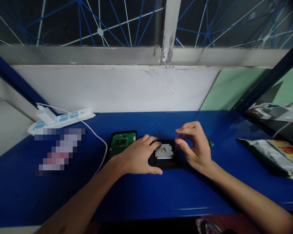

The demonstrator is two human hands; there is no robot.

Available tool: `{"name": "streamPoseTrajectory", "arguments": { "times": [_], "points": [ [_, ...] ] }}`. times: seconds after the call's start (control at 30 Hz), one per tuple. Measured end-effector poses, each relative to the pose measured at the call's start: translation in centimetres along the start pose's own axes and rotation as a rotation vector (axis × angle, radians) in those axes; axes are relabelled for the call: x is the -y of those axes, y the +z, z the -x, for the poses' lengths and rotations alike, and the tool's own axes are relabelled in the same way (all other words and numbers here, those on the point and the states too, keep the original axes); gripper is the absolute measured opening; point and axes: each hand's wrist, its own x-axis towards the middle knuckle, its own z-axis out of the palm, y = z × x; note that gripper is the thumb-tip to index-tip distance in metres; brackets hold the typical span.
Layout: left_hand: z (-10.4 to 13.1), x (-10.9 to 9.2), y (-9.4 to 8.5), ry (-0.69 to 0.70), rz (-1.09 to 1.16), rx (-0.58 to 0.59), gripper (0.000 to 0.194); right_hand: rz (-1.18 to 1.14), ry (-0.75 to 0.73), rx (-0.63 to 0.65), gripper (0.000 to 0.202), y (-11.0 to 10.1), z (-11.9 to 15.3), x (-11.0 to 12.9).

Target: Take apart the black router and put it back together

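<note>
- The black case (169, 165) is laid open on the blue table (148, 198), between the two hands; a silvery plate (168, 152) is seated inside it.
- The left hand (138, 157) is spread flat at the case's left side, with its fingertips laid over the upper left edge and its thumb stretched along the lower left.
- The right hand (197, 146) is raised just beside the case's right side, with thumb and fingers curled towards each other; a faint purplish item (182, 139) is seen between them, but whether it is pinched cannot be told.
- Left of the case, a green board (120, 144) is partly covered by the left hand.
- Right of the case, a green object (211, 142) is partly hidden behind the right hand.
- Farther left of the case, a white cable (97, 136) and power strip (85, 113) are placed.
- Well to its right, a packet (271, 157) is laid.
</note>
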Motion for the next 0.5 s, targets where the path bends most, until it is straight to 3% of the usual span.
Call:
{"name": "streamPoseTrajectory", "arguments": {
  "times": [0.2,0.37,0.5],
  "points": [
    [0.04,0.06,0.0,-0.008,0.018,0.002,0.086,0.063,-0.066,-0.046,0.025,0.02,-0.26,0.29],
    [-0.01,0.06,-0.04,0.013,0.013,-0.015,0.085,-0.084,0.074,0.015,0.035,0.12,0.17,0.57],
    [-0.02,-0.01,0.0,0.011,-0.011,-0.011,0.085,-0.121,0.069,0.041,0.032,0.1,0.29,0.24]
  ]
}}
